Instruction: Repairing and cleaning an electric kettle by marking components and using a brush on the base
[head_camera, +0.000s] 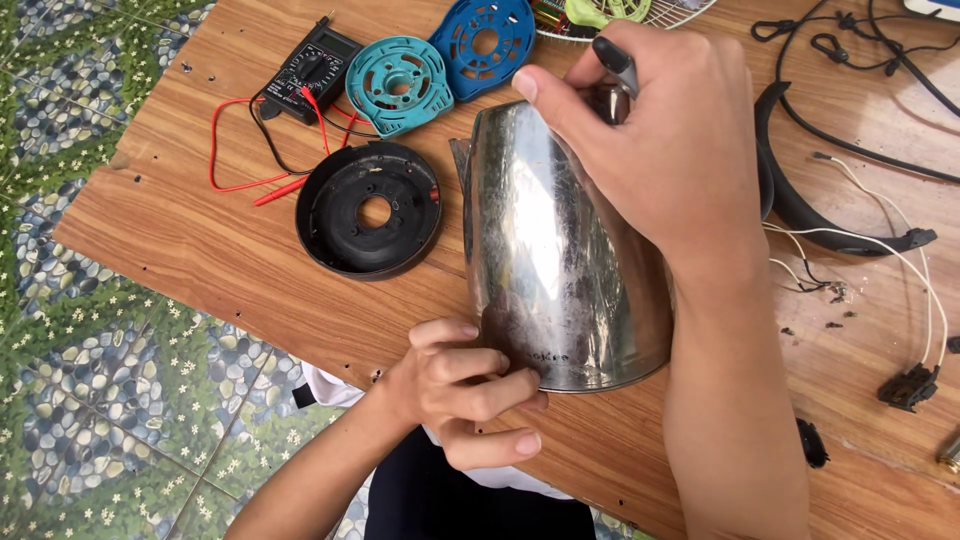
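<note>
Shiny steel kettle body (560, 250) lies tilted on wooden board (200, 250) | left hand (460, 395), fingers curled onto its rim, steadies it | right hand (665, 150), fingers clamped over its far end, braces it | black round base (368, 210) just beside.

A wood-grain board (200, 230) is laid over a floor (90, 400) tiled with pebble and flower patterns, lit by daylight.
</note>
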